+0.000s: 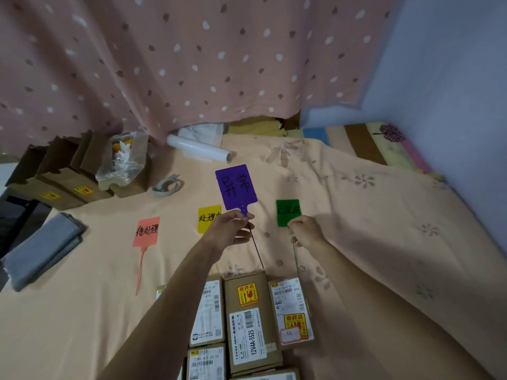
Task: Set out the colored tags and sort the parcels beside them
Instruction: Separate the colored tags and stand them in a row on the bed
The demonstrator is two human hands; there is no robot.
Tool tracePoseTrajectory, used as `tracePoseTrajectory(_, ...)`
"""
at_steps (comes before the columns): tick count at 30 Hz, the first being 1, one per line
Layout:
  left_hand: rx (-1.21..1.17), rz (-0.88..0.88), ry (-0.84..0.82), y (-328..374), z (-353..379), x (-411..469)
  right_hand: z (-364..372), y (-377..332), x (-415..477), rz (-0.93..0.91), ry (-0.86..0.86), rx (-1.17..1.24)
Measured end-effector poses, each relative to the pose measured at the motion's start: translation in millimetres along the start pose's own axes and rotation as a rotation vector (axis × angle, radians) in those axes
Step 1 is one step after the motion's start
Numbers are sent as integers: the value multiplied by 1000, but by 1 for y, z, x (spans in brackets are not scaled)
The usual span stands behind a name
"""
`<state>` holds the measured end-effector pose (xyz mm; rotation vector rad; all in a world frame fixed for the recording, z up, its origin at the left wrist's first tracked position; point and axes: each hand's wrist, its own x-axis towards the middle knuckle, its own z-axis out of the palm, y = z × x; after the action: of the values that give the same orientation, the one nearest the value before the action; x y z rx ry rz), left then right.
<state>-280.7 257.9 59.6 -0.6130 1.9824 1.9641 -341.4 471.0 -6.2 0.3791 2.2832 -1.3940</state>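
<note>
Tags going down in a row on the peach bedspread.
Left hand pinches the purple tag by its stem and holds it up off the bed, while the right hand is closed on the green tag at its lower edge. Pink tag and yellow tag lie flat to the left; labelled cardboard parcels sit bunched nearest the person.

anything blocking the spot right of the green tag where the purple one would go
Nothing visible does. The bedsheet right of the green tag is bare; the purple tag is held up in the left hand.
</note>
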Motion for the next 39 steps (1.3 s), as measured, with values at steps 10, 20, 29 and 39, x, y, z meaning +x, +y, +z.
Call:
tracePoseTrajectory(10, 45, 127, -149, 67, 96, -2, -58, -45, -76, -255, 0, 125)
tracePoseTrajectory(20, 50, 117, -120, 57, 237, 1, -165, 35, -63, -275, 34, 84)
tracePoseTrajectory(29, 202, 11, -74, -21, 335, 15, -198, 109, 13, -42, -20, 5)
tracePoseTrajectory(39, 203, -149, -70, -66, 364, 11, -199, 153, 49, 244, -79, -13)
